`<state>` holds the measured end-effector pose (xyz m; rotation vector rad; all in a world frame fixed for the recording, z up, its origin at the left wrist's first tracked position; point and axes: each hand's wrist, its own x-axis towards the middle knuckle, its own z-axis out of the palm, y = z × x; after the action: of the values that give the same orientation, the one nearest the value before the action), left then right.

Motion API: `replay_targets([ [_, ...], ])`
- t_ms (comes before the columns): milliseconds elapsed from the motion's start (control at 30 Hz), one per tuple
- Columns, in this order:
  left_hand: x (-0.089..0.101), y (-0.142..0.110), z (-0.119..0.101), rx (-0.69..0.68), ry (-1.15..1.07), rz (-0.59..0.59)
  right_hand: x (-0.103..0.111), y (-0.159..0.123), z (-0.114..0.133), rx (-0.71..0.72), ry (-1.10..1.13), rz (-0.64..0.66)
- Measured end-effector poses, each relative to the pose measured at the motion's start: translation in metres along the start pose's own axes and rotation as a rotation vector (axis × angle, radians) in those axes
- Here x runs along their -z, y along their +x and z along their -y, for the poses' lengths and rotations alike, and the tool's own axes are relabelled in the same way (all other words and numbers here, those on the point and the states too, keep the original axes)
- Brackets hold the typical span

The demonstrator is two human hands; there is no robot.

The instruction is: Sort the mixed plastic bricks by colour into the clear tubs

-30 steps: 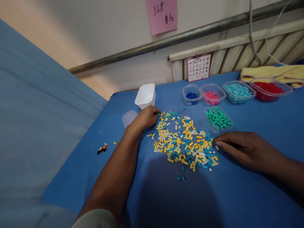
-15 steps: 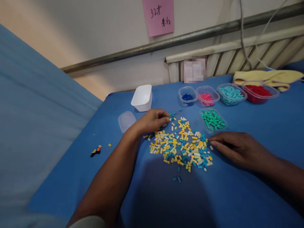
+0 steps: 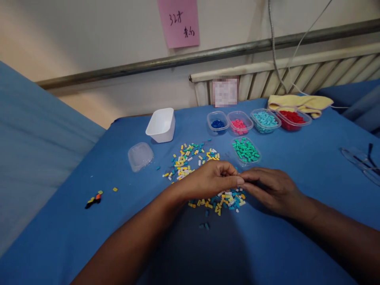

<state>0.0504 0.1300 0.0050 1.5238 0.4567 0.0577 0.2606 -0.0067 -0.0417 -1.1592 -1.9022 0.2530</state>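
Over the right part of a loose pile of small toy bricks (image 3: 182, 166), my left hand (image 3: 212, 180) and my right hand (image 3: 268, 190) meet at the fingertips. Both hands are closed in a pinch; whatever lies between the fingers is hidden or too small to make out. The pile mixes yellow, orange, white and teal bricks, and my left hand and forearm cover part of it. Just beyond my right hand stands a clear tub of green bricks (image 3: 246, 150).
Along the back stand clear tubs of dark blue bricks (image 3: 217, 124), pink bricks (image 3: 239, 126), light blue bricks (image 3: 265, 120) and red bricks (image 3: 292, 117). A white box (image 3: 161, 126) and a clear lid (image 3: 140, 156) are left. Eyeglasses (image 3: 363, 160) lie right, a yellow cloth (image 3: 299, 103) behind.
My left hand has come from the pile's far left edge to meet my right hand. Some bricks at the back left now lie more spread out. The view has turned right.
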Motion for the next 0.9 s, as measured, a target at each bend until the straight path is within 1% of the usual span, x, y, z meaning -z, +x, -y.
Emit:
replay_targets([
  [67, 0.003, 0.001, 0.0, 0.004, 0.0, 0.004, 0.0, 0.001, -0.001, -0.003, -0.002, 0.012],
  [133, 0.004, 0.002, -0.002, -0.014, 0.035, -0.023, 0.002, 0.001, -0.005, 0.0, -0.046, 0.003],
  [200, 0.003, 0.007, -0.006, -0.055, 0.15, -0.102, 0.007, 0.0, -0.017, -0.009, -0.149, -0.061],
  [233, 0.003, 0.012, -0.007, -0.082, 0.243, -0.155, 0.011, 0.0, -0.025, -0.025, -0.209, -0.105],
  [267, 0.002, 0.018, -0.008, -0.116, 0.358, -0.212, 0.014, 0.001, -0.034, -0.048, -0.269, -0.156],
  [333, 0.001, 0.036, -0.009, -0.188, 0.587, -0.298, 0.022, 0.003, -0.055, -0.115, -0.341, -0.219],
  [400, 0.0, 0.058, -0.008, -0.244, 0.747, -0.317, 0.026, 0.007, -0.073, -0.18, -0.382, -0.247],
  [467, 0.0, 0.079, -0.007, -0.286, 0.834, -0.302, 0.026, 0.012, -0.086, -0.229, -0.373, -0.268],
  [500, 0.002, 0.085, -0.007, -0.309, 0.86, -0.312, 0.025, 0.014, -0.09, -0.247, -0.356, -0.277],
  [567, 0.01, 0.089, -0.008, -0.342, 0.883, -0.382, 0.021, 0.017, -0.095, -0.271, -0.322, -0.299],
  [633, 0.024, 0.079, -0.01, -0.33, 0.879, -0.486, 0.02, 0.016, -0.097, -0.29, -0.305, -0.316],
  [733, 0.058, 0.042, -0.014, -0.259, 0.917, -0.636, 0.022, 0.01, -0.096, -0.321, -0.273, -0.331],
  [767, 0.07, 0.026, -0.014, -0.211, 0.928, -0.683, 0.023, 0.008, -0.095, -0.331, -0.261, -0.336],
  [833, 0.092, -0.005, -0.014, -0.097, 0.882, -0.791, 0.026, 0.003, -0.09, -0.342, -0.242, -0.34],
  [900, 0.109, -0.032, -0.009, 0.004, 0.836, -0.856, 0.027, 0.0, -0.082, -0.323, -0.235, -0.31],
])
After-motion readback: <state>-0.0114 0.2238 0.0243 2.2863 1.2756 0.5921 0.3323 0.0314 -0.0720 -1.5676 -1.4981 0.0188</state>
